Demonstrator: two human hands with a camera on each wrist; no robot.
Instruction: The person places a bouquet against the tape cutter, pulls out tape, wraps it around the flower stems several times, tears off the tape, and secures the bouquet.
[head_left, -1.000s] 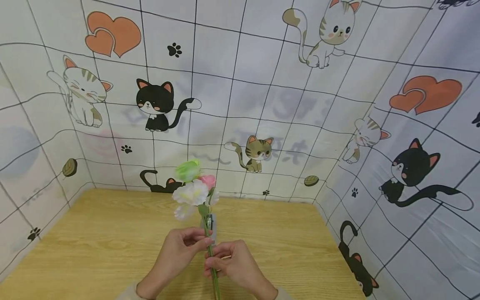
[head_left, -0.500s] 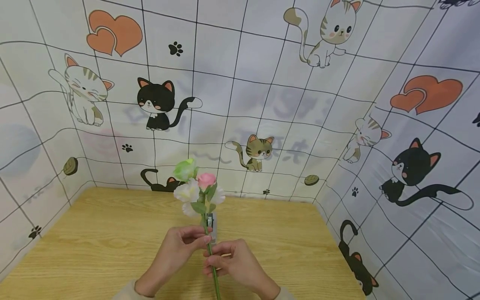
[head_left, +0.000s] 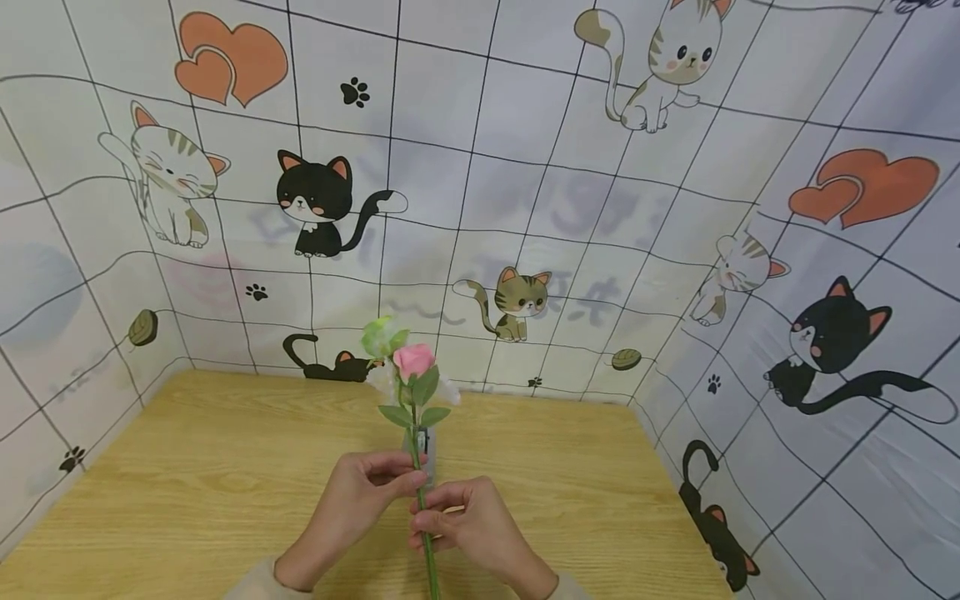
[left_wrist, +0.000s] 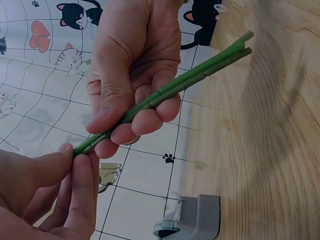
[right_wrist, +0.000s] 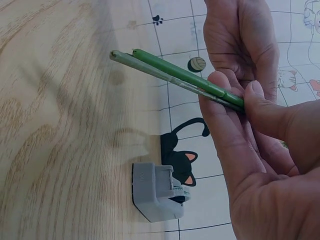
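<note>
The left hand pinches the green stems between thumb and fingertips, low and just left of centre in the head view. The right hand, touching it on the right and a little lower, has its fingers curled round the same stems; in the left wrist view those fingers wrap at least two stems lying side by side, their cut ends sticking out bare at the upper right. The right wrist view shows the same pair of stems clamped under the right thumb.

Above the hands the stems rise upright to the flowers at the middle of the frame: a pink bud in front, a green bloom and pale petals behind it, leaves below.

Behind the stems a small grey tape holder stands on the wooden table; it shows at the bottom of both wrist views, untouched.

As a judgement: the flowers are gathered and held as one bunch, but I see no wrap or tape on the stems, so any binding appears not yet done.
</note>
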